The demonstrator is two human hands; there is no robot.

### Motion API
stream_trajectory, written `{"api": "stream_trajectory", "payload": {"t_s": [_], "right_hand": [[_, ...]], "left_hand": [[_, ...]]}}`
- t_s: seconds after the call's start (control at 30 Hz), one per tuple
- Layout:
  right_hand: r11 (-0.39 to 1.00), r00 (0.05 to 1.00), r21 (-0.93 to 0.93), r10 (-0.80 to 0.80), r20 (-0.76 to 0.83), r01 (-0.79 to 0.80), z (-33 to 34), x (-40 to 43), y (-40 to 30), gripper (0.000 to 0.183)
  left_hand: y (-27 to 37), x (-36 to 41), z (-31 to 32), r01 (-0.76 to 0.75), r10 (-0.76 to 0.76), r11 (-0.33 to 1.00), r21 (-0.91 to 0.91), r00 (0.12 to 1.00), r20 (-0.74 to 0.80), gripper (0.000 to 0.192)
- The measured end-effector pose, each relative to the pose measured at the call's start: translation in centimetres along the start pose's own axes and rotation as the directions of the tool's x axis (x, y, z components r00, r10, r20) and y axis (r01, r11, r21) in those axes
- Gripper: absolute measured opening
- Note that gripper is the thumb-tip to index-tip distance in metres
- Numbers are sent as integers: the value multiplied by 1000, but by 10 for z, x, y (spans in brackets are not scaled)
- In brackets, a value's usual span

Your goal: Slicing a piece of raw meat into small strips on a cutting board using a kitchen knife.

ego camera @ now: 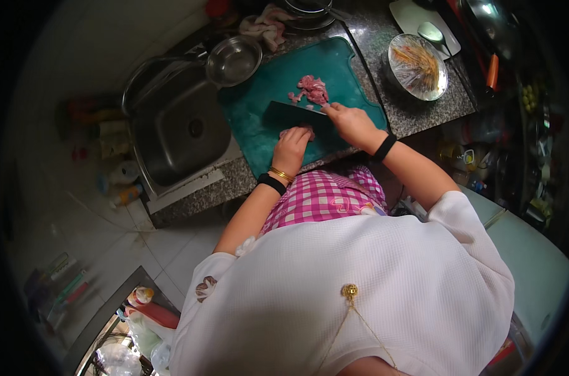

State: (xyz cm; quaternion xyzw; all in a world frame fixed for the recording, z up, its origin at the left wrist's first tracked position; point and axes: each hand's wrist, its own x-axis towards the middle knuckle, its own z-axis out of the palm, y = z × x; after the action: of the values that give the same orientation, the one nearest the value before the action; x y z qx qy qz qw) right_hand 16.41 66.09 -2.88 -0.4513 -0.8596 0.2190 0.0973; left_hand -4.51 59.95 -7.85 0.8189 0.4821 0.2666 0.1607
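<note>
On a green cutting board (256,96) lies a small heap of cut raw meat (314,88), pink and in slivers. My right hand (352,123) grips the handle of a cleaver (294,113), whose dark broad blade points left across the board, just on the near side of the heap. Closer to me, my left hand (291,145) presses a piece of raw meat (309,133) down on the board. Its fingers cover most of that piece. A gap shows between the blade and my left fingertips.
Left of the board is a steel sink (181,131), with a metal bowl (234,61) at its back corner. A plastic-wrapped bowl of food (418,66) stands on the granite counter (416,117) to the right. Behind the board lies a crumpled cloth (268,26). A wok (489,21) is at far right.
</note>
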Motion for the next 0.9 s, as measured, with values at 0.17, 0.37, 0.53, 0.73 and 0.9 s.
{"api": "stream_trajectory", "payload": {"t_s": [0.17, 0.37, 0.53, 0.73, 0.9], "right_hand": [[999, 980, -10, -39, 197, 42, -34, -40, -13, 32], [998, 978, -43, 50, 203, -42, -34, -69, -22, 32], [1000, 993, -3, 22, 119, -22, 11, -12, -38, 22], [989, 991, 140, -53, 125, 35, 20, 38, -8, 15], [1000, 993, -6, 27, 119, -26, -16, 2, 4, 22]], "left_hand": [[-3, -9, 1, 18, -18, 1000, 24, 1000, 0, 25], [-5, -7, 4, 8, -6, 998, 55, 999, -34, 27], [-2, -8, 7, 91, -92, 995, 41, 996, 14, 27], [-2, 2, -1, 23, -23, 1000, -5, 1000, -9, 19], [1, 6, -5, 54, -60, 993, -103, 996, -60, 24]]}}
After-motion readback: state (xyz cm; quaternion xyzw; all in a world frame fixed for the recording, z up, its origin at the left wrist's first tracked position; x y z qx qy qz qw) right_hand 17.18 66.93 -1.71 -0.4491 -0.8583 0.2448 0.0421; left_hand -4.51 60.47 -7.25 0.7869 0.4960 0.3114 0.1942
